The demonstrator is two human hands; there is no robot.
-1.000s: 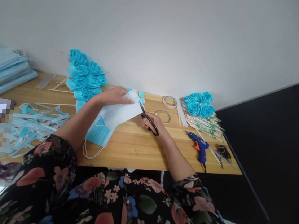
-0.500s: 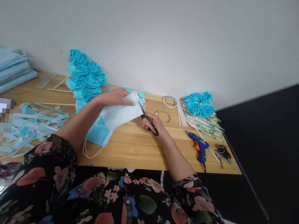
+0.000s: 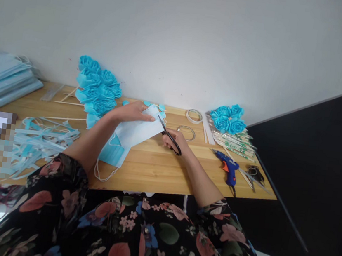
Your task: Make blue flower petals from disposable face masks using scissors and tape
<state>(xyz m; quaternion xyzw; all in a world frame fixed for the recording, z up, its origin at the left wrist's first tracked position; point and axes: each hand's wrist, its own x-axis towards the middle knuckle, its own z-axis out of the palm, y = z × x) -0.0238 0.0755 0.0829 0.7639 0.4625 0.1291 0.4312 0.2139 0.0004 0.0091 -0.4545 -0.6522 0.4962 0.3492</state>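
My left hand pinches a pale, unfolded piece of face mask between thumb and fingers, above the table. Black-handled scissors are in my right hand, their blades pointing up and left at the piece's right edge. Whether the blades are cutting into it, I cannot tell. Under the held piece lies a blue face mask, its white ear loop hanging toward the table's front edge. Small blue cut pieces lie just behind my hands.
Blue paper-like roses stand at the back left, others on wrapped sticks at right. A glue gun and tape roll lie rightward. Cut mask strips and stacked masks are on the left.
My left thumb has shifted very slightly to the right on the piece. The scissors and the other things look unchanged.
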